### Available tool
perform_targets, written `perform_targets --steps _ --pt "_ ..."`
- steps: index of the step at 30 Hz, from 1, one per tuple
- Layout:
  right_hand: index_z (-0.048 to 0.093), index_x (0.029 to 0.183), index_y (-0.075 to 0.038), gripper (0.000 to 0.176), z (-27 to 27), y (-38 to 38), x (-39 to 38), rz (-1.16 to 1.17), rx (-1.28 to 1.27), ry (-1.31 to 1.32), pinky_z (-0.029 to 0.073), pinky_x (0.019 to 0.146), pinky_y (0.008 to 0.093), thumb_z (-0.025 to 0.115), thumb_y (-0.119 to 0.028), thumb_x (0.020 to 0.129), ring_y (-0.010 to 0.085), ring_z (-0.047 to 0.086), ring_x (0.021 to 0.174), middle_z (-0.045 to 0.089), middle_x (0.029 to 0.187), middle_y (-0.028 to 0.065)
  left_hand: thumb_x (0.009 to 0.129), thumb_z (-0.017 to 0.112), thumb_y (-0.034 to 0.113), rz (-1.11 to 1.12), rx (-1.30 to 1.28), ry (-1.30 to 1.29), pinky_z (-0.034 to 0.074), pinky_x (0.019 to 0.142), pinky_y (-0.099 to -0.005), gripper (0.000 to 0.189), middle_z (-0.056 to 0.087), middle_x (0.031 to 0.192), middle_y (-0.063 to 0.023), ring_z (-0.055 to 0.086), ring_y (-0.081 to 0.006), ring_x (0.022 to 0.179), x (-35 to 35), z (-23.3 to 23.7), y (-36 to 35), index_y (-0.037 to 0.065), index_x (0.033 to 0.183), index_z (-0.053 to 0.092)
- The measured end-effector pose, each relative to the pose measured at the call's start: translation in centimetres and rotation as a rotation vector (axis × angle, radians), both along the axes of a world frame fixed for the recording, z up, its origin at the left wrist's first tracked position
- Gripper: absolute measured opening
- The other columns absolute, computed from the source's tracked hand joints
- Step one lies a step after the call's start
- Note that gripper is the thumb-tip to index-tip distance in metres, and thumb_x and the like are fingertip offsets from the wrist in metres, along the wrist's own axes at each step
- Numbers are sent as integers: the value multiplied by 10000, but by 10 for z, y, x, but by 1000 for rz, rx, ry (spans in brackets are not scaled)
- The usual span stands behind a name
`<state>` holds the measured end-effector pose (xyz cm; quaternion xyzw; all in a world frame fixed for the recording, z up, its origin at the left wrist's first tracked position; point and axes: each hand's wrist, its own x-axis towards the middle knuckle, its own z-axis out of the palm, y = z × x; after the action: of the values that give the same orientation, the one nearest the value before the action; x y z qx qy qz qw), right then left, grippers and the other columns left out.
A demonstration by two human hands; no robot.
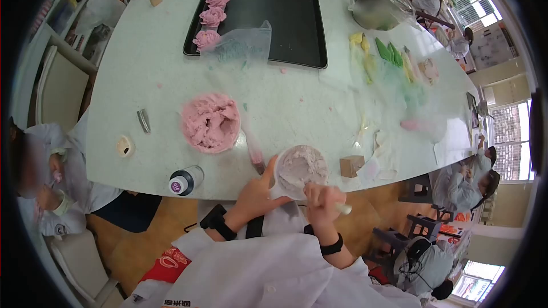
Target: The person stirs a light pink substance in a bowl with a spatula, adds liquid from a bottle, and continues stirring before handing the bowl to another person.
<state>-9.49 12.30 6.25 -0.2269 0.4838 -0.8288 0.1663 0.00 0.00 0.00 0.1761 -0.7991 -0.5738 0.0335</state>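
Note:
At the table's near edge, my left hand (254, 194) grips the left side of a whitish bowl (276, 171), thumb and fingers spread around its wall. Pale pinkish cream (305, 162) lies inside it. My right hand (324, 201) is closed around a spatula with a pale handle (343, 209); its lower end reaches into the cream, partly hidden. Left of the bowl lies a piping bag (255, 151) with pink in it. Farther left stands a tub of pink cream (210, 122) with a hollow in its middle. A small wooden block (351, 166) sits right of the bowl.
A dark tray (297, 17) at the back holds pink piped flowers (212, 17) and a clear plastic bag (240, 45). A bottle (187, 180) stands near the front edge. Yellow and green piping bags (389, 52) and a covered metal bowl (381, 1) are to the right. Other people sit around.

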Motion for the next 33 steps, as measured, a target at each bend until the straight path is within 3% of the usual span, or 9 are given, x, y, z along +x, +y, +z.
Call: perform_targets --steps 2,5,11,13,17,19,21,27,33 --pt "255 543 -118 521 11 -7 11 -8 185 133 176 452 310 523 -327 938 120 215 420 249 470 -44 697 762 403 38 -24 117 476 567 -438 1038 600 665 -203 602 -410 619 3 -8 3 105 1465 130" --pt "241 545 -136 500 66 -4 -19 88 -67 262 178 455 302 473 -282 962 118 201 411 230 463 -37 698 759 412 8 -25 101 468 557 -443 1042 600 665 -207 598 -417 619 2 -2 2 98 1463 125" --pt "235 561 -145 475 8 -9 -22 -95 -40 -198 196 460 302 416 -264 984 118 165 405 181 463 -39 695 761 409 -9 12 66 461 549 -441 1062 603 667 -206 597 -412 613 3 -6 0 97 1465 100" --pt "227 563 -149 477 22 -15 -3 -57 119 -121 212 477 297 398 -278 990 113 152 408 162 466 -40 694 761 409 6 -7 102 464 559 -443 1062 605 676 -207 600 -415 626 0 -4 -6 98 1465 100" --pt "228 555 -154 485 74 -10 -28 -114 -31 86 223 464 309 365 -287 1000 118 149 411 163 456 -43 696 755 409 -39 35 69 473 597 -450 1054 621 731 -223 609 -432 683 3 0 -4 102 1464 101" --pt "226 559 -154 481 43 -7 -41 -122 -55 146 214 450 309 340 -288 1007 118 152 408 160 456 -48 696 755 408 -37 34 78 473 600 -452 1053 621 735 -227 611 -432 687 4 -2 -3 102 1464 103" --pt "230 561 -153 475 -4 -11 -37 -173 -41 -401 217 451 306 342 -263 1009 117 157 408 157 454 -44 696 755 406 -19 15 107 473 604 -453 1051 620 740 -231 613 -433 692 1 -2 -1 101 1463 106" --pt "239 560 -129 470 75 -17 -15 -11 28 94 215 458 307 373 -219 1001 110 168 408 157 471 -35 698 755 420 -59 -19 50 473 586 -447 1051 609 704 -236 607 -429 666 4 3 -5 91 1462 112" --pt "259 549 -108 470 6 -18 -17 -453 145 21 213 464 313 396 -200 989 121 200 424 240 464 -14 695 768 383 -47 10 40 470 572 -442 1057 600 682 -226 595 -424 638 2 6 -5 103 1466 102"
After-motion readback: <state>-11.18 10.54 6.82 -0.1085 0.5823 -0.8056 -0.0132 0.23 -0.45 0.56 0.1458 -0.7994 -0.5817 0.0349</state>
